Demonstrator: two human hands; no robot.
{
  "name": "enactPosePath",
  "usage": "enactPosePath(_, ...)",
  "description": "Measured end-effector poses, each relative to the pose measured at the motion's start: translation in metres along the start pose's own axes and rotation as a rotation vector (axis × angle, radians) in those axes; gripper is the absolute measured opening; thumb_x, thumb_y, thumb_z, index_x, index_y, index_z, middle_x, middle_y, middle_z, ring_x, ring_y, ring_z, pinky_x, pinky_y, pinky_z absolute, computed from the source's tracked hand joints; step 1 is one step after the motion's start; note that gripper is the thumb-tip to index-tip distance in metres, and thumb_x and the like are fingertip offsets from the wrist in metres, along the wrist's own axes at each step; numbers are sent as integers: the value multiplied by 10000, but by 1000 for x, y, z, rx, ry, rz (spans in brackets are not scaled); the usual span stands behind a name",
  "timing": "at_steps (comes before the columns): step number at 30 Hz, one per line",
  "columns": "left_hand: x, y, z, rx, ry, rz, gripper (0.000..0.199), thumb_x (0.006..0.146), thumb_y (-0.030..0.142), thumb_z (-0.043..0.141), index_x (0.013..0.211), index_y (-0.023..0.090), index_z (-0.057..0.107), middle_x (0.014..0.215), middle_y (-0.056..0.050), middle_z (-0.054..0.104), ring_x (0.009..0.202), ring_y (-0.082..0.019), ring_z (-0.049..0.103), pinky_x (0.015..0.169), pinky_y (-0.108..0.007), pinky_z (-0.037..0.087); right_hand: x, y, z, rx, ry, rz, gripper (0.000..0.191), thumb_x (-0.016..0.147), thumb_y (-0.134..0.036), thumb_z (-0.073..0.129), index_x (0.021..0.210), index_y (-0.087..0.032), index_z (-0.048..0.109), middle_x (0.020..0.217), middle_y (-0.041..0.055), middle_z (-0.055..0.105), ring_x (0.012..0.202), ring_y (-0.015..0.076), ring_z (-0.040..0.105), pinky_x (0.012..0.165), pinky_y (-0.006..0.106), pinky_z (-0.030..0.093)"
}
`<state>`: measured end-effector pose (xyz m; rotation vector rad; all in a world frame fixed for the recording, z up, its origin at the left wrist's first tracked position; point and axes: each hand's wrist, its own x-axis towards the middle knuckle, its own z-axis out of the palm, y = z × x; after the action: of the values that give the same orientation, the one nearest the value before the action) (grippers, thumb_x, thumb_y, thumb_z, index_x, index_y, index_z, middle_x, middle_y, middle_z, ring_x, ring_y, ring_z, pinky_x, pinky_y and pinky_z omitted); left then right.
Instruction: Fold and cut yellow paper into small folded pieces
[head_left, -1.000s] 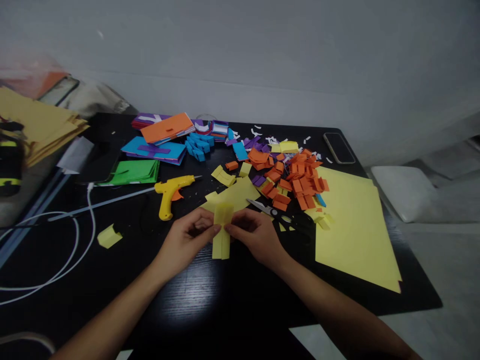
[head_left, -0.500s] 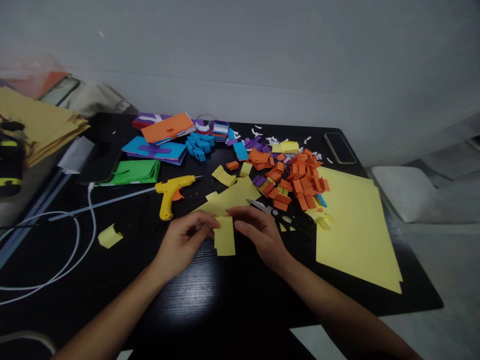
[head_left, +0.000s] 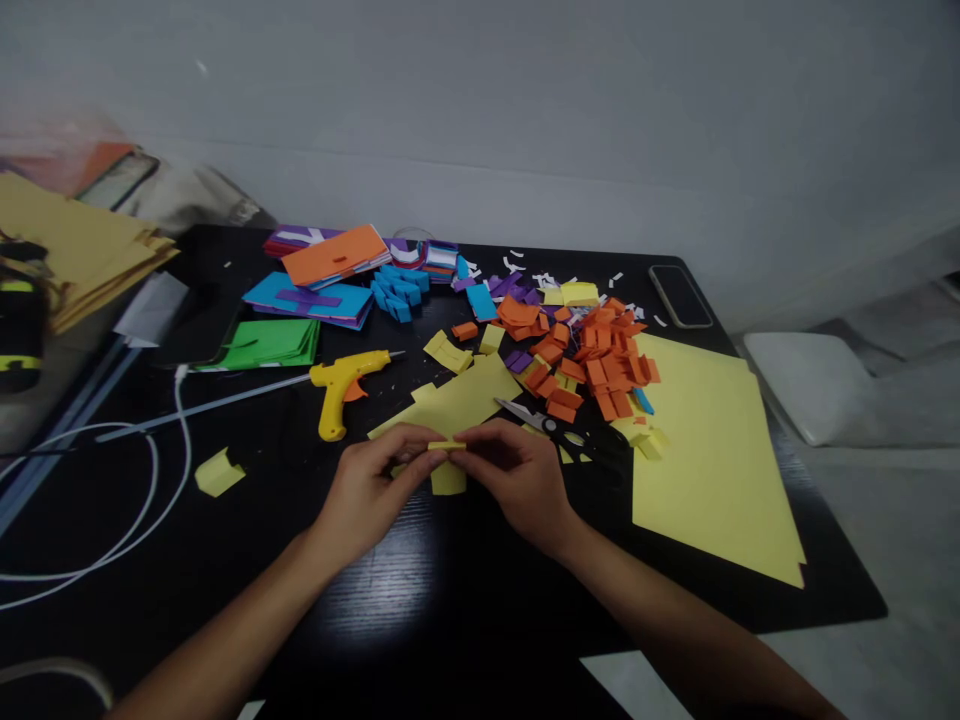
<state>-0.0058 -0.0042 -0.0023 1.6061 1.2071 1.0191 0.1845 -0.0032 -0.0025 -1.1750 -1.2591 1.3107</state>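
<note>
Black tabletop [head_left: 390, 610] spreads under your work, the yellow glue gun [head_left: 341, 392] left of its middle. Well right of the glue gun lie large yellow sheets [head_left: 712, 460], so plenty of stock seems left to use. Between those and the gun, the heap of orange folded pieces [head_left: 609, 360] looks finished. Your left hand [head_left: 367, 490] and right hand [head_left: 523, 485] meet to the right of the gun and nearer you, thumbs and fingertips pinched close on one yellow strip [head_left: 448, 480]. Its upper edge is folded and a flap shows below; I'd judge this one part-done, though your fingers hide some of it. Right of the gun, the scissors [head_left: 551, 426] lie unheld. Just a few yellow folded pieces [head_left: 448, 353] show right of the gun, which suggests yellow has further to go than orange.
</note>
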Motion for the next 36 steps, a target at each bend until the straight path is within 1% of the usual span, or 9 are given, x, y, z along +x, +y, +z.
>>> enactPosePath(3, 1, 0, -2, 57, 18, 28, 56, 912, 239, 727, 940, 209, 765, 790, 13, 764, 670, -114, 693, 645, -190, 542, 0, 0, 1, 11, 2, -11, 93, 797, -260, 836, 875, -236, 790, 850, 15, 799, 797, 191, 760, 767, 318, 632)
enactPosePath(7, 0, 0, -3, 51, 39, 21, 61, 890, 250, 758, 931, 208, 776, 793, 12, 783, 674, -120, 712, 652, -188, 556, 0, 1, 0, 34, -28, 10, 109, 798, -256, 832, 892, -230, 784, 866, 21, 801, 810, 192, 764, 781, 316, 632)
enactPosePath(12, 1, 2, -2, 3, 42, -7, 73, 865, 263, 782, 897, 197, 776, 754, 7, 777, 650, -131, 716, 624, -197, 566, 1, 1, -2, 62, -79, 38, 153, 814, -281, 810, 952, -226, 772, 903, 34, 804, 845, 201, 771, 801, 323, 636)
enactPosePath(19, 2, 4, -1, -18, 26, -36, 81, 846, 257, 800, 891, 195, 773, 734, 6, 775, 641, -136, 722, 596, -197, 564, 3, -1, -3, -34, -45, 16, 92, 826, -316, 814, 874, -240, 794, 879, 29, 812, 820, 213, 764, 790, 354, 633)
enactPosePath(24, 2, 2, -2, -29, 16, -47, 104, 840, 269, 802, 904, 195, 766, 748, 1, 779, 659, -146, 728, 611, -208, 571, 1, 1, -2, -66, -13, -37, 57, 836, -283, 812, 871, -240, 801, 867, 29, 803, 797, 203, 753, 766, 331, 621)
enactPosePath(26, 1, 3, -3, -8, 5, -41, 117, 850, 281, 794, 919, 191, 767, 749, 1, 776, 657, -143, 720, 609, -204, 563, 1, 1, -2, -85, -2, -71, 48, 843, -277, 809, 871, -239, 802, 865, 31, 798, 793, 199, 748, 756, 320, 611)
enactPosePath(29, 1, 4, -4, 29, -25, -22, 132, 909, 300, 731, 962, 189, 777, 745, -1, 770, 642, -132, 704, 597, -196, 544, 0, 1, -2, -130, 2, -122, 45, 856, -274, 802, 880, -236, 805, 865, 34, 794, 783, 194, 738, 749, 308, 600)
enactPosePath(31, 1, 4, -5, 52, -33, -12, 151, 942, 307, 692, 957, 189, 784, 755, -6, 776, 638, -128, 700, 590, -192, 533, 0, 1, -1, -149, 4, -143, 42, 860, -269, 798, 882, -233, 805, 863, 33, 792, 775, 189, 734, 745, 301, 598)
enactPosePath(36, 0, 3, -5, 83, -26, 6, 142, 946, 294, 696, 941, 194, 796, 781, -9, 796, 636, -128, 709, 596, -192, 533, -1, 1, -1, -141, 3, -132, 36, 864, -265, 797, 885, -236, 804, 865, 33, 791, 784, 190, 735, 750, 300, 598)
